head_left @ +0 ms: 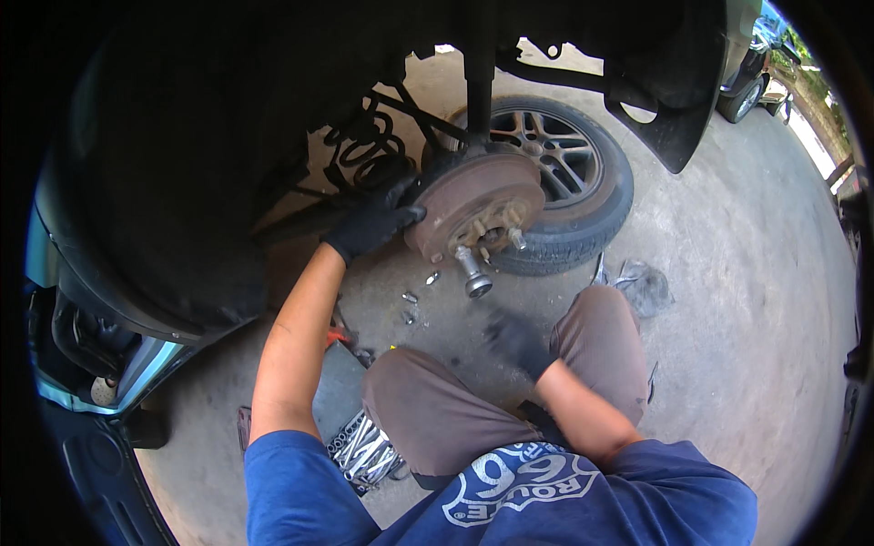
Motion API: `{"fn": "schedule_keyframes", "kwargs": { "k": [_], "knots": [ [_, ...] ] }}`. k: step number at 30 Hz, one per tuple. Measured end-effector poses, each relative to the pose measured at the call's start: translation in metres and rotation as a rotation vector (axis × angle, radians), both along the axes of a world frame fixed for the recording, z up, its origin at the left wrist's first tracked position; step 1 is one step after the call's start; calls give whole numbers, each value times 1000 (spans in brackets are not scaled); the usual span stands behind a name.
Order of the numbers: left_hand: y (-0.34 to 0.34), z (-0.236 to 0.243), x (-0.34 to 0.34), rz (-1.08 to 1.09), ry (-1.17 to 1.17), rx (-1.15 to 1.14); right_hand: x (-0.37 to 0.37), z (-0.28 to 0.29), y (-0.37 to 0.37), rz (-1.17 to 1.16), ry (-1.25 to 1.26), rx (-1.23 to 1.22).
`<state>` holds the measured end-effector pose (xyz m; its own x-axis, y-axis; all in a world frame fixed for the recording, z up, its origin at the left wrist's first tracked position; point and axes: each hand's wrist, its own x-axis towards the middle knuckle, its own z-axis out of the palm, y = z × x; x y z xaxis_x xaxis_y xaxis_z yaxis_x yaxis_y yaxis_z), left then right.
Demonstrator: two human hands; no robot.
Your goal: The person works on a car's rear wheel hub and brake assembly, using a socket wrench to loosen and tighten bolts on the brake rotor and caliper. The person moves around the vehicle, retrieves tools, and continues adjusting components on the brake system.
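at the far left the dark wheel arch point(155, 182) of a raised car curves over the scene, with a pale blue body edge point(146, 364) below it. low down, beside the person's left knee, a tray of sockets and wrenches point(364, 450) lies on the concrete floor point(746, 346), next to a grey slab point(332, 391) with a bit of red tool point(337, 335) showing at its top. the left arm runs up from the blue sleeve to the left hand point(373, 223), in a black glove, fingers spread and pressed flat against the left rim of the rusty brake drum point(473, 205); it grips nothing, only steadies the drum. behind the hand a black coil spring point(364, 146) hangs in the shadow. the drum sits on the hub under the arch, its face tilted toward the camera, with studs in the middle and a silver socket point(473, 276) hanging off one lower stud, pointing down. a few loose lug nuts point(414, 305) lie on the floor just below the drum. the right hand point(517, 341), also black-gloved, is blurred, hovering low above the floor between the knees, well apart from the drum; whether its fingers are curled or open i cannot tell. behind the drum a removed wheel point(564, 182) lies flat on the floor, touching or nearly touching the drum's right side in this view. right of the right knee a crumpled grey rag point(645, 284) lies on the concrete. at the top right another car's wheel point(742, 100) shows.
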<state>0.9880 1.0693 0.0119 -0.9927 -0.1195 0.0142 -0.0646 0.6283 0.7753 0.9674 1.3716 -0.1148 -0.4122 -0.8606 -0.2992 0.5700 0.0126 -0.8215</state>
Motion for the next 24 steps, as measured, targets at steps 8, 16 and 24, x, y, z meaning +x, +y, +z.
{"fn": "schedule_keyframes", "kwargs": {
  "k": [8,16,24],
  "knots": [
    [1,12,1,1,-61,-36,-19,34,16,-103,86,-159],
    [1,2,0,14,-22,-79,-29,-12,-7,-214,579,188],
    [30,-3,-1,202,114,-98,-150,-50,28,-317,1814,670]
  ]
}}
